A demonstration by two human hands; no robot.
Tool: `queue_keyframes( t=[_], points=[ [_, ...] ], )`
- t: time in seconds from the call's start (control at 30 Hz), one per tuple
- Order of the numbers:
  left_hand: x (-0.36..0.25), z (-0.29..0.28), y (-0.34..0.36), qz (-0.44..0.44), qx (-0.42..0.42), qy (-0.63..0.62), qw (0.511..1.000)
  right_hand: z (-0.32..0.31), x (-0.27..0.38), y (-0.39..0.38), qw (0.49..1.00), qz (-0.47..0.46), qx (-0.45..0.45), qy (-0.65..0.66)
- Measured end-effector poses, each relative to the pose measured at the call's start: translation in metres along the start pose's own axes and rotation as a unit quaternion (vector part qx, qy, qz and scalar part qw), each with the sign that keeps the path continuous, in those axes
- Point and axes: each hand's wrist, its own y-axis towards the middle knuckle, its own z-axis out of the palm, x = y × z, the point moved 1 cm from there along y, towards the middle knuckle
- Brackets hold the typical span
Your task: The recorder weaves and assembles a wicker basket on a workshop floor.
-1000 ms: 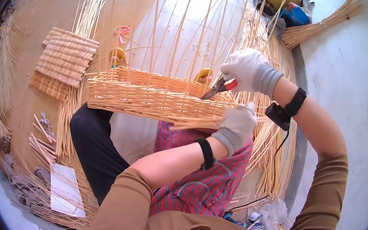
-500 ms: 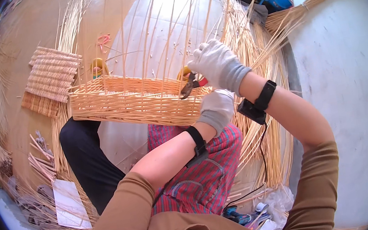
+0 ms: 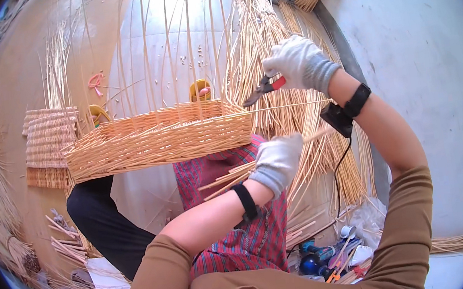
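Observation:
A rectangular wicker basket [image 3: 157, 148] rests over my raised knees, with tall thin stakes [image 3: 147, 62] rising from its rim. My right hand [image 3: 299, 62], in a white glove, is closed on red-handled pruning shears [image 3: 261, 90]. Their dark blades point toward the basket's right corner, just apart from it. From that corner one long strand [image 3: 290, 105] runs out to the right, below the shears. Lower down, my gloved left hand [image 3: 278, 160] is closed and slightly blurred. Pale wicker sticks [image 3: 227, 178] stick out on both sides of it, over the red checked cloth [image 3: 201, 177].
A long heap of straw-coloured stalks [image 3: 261, 54] lies at the right, beside the wall. Woven panels [image 3: 49, 143] are at the left. Yellow slippers [image 3: 200, 89] show behind the basket. A blue tool [image 3: 312, 263] and a plastic bag [image 3: 371, 220] lie at the lower right.
My left hand has left the basket's right corner and moved down, with sticks now showing around it. The shears have moved up and right, off the rim. In view, the basket has shifted left.

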Motion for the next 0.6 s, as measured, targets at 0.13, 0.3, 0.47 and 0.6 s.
queue_keyframes(
  t=[0.13,0.3,0.47,0.6],
  points=[
    [0.021,0.006,0.044,-0.093,0.011,-0.056,0.994,0.018,-0.001,-0.017,1.000,-0.007,-0.022,0.003],
    [0.021,-0.006,0.053,-0.145,0.048,0.021,0.988,0.036,0.009,-0.010,0.997,-0.030,-0.071,0.015],
    [0.021,-0.005,0.057,-0.138,0.052,0.031,0.989,0.048,0.011,0.000,0.999,-0.009,-0.048,0.002],
    [0.022,-0.003,0.061,-0.119,0.005,0.007,0.993,0.043,0.011,-0.002,1.000,0.009,0.001,0.029]
  ],
)
